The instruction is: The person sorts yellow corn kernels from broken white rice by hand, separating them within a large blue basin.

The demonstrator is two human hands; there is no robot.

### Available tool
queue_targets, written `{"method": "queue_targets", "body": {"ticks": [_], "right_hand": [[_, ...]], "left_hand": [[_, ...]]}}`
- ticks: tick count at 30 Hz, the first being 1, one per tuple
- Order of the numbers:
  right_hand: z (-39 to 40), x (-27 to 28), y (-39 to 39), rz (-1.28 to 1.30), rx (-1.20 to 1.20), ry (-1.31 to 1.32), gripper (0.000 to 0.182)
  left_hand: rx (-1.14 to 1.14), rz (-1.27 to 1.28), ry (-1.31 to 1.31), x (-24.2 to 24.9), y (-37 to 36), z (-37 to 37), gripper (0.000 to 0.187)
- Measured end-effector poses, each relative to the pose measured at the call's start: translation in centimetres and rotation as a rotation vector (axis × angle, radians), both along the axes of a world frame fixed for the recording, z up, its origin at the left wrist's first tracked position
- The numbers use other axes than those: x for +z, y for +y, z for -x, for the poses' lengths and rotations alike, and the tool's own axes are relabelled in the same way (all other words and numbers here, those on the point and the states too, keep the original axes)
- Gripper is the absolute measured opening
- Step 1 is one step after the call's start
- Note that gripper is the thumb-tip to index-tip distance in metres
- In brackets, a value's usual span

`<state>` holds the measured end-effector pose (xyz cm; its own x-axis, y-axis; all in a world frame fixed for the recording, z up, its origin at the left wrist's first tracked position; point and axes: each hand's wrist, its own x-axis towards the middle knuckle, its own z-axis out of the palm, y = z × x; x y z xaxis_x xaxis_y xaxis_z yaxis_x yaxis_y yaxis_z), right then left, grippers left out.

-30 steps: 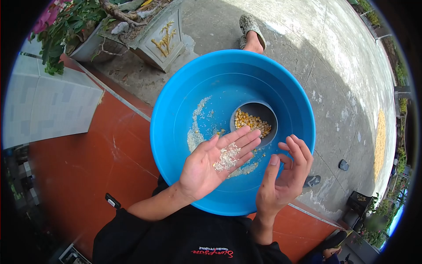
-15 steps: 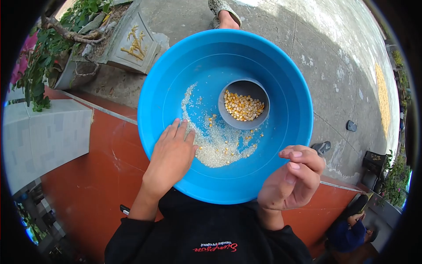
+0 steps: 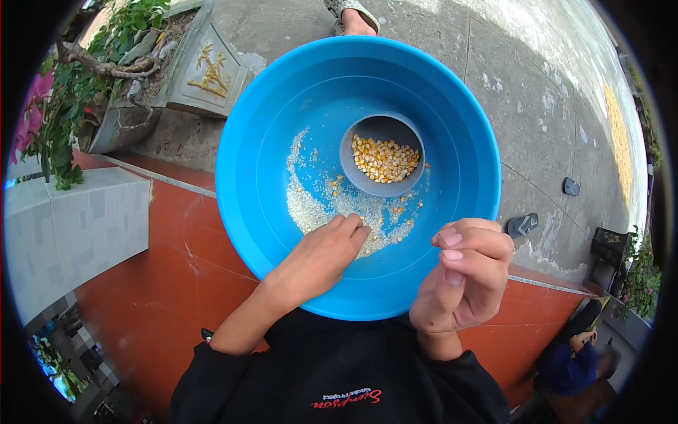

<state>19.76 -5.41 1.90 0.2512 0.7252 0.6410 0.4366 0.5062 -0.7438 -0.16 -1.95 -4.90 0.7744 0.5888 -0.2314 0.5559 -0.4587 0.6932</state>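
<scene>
A wide blue basin point(image 3: 240, 205) holds a spread of small whitish grains point(image 3: 305, 209), like rice, with some yellow corn kernels scattered among them. Inside it stands a round grey bowl point(image 3: 347, 164), partly filled with corn kernels point(image 3: 385, 160). My left hand point(image 3: 325, 252) reaches over the basin's near side, fingertips drawn together in the grains; whatever they pinch is hidden. Above the near right rim I hold my right hand point(image 3: 467, 275) raised, its fingers curled toward the thumb. Anything between those fingertips is too small to make out.
A person's foot point(image 3: 358, 23) shows beyond the basin. Dark slippers point(image 3: 522, 225) lie on the concrete at right, with a strip of yellow grain point(image 3: 617, 145) farther off. A stone planter point(image 3: 208, 74) stands at left. Another person point(image 3: 575, 364) sits at lower right.
My left hand has moved right across the grains, and its fingers have gone from spread to drawn together. My right hand stays raised, slightly higher and farther left.
</scene>
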Motion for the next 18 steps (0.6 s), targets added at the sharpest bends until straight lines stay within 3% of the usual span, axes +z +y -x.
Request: {"method": "queue_targets", "body": {"ticks": [11, 18], "right_hand": [[0.6, 0.0, 0.1, 0.036, 0.089, -0.010, 0.027], [1.0, 0.1, 0.4, 0.049, 0.148, 0.019, 0.034]], "left_hand": [[-0.194, 0.252, -0.154, -1.3, 0.1, 0.0, 0.028], [-0.098, 0.456, -0.313, 0.1, 0.8, 0.0, 0.023]]}}
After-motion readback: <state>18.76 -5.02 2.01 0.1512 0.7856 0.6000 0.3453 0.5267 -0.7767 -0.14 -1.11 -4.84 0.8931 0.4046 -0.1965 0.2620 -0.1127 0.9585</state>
